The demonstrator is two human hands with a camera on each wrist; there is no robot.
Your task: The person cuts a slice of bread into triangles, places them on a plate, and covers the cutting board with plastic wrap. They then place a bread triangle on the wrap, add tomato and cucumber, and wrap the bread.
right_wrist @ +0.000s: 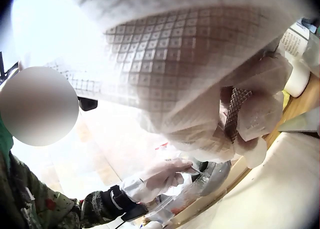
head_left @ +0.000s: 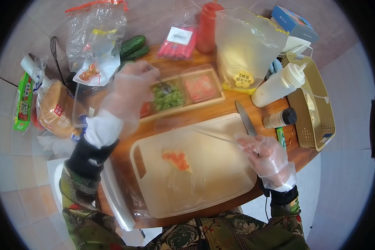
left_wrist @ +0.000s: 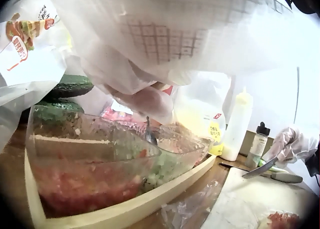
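In the head view my left hand [head_left: 131,85], in a clear plastic glove, pinches a spoon [head_left: 166,88] by its handle. The spoon's bowl sits in chopped green vegetable [head_left: 167,99] in the middle tub of a wooden tray [head_left: 196,105]. Pink-red bits [head_left: 201,88] fill the right tub; the left one holds chopped red pieces [left_wrist: 90,189]. My right hand [head_left: 267,158], also gloved, grips a narrow-bladed knife [head_left: 214,136] above the cutting board [head_left: 221,179], its blade pointing left. On the board lies a pale triangular piece topped with red bits [head_left: 177,160].
A second knife [head_left: 245,118] lies on the board's far right edge. Behind it stand a white squeeze bottle [head_left: 279,85], a black-capped seasoning bottle [head_left: 281,118] and a yellow basket [head_left: 306,133]. Bagged bread [head_left: 56,108], cucumbers [head_left: 133,46] and a red bottle [head_left: 207,29] are around the tray.
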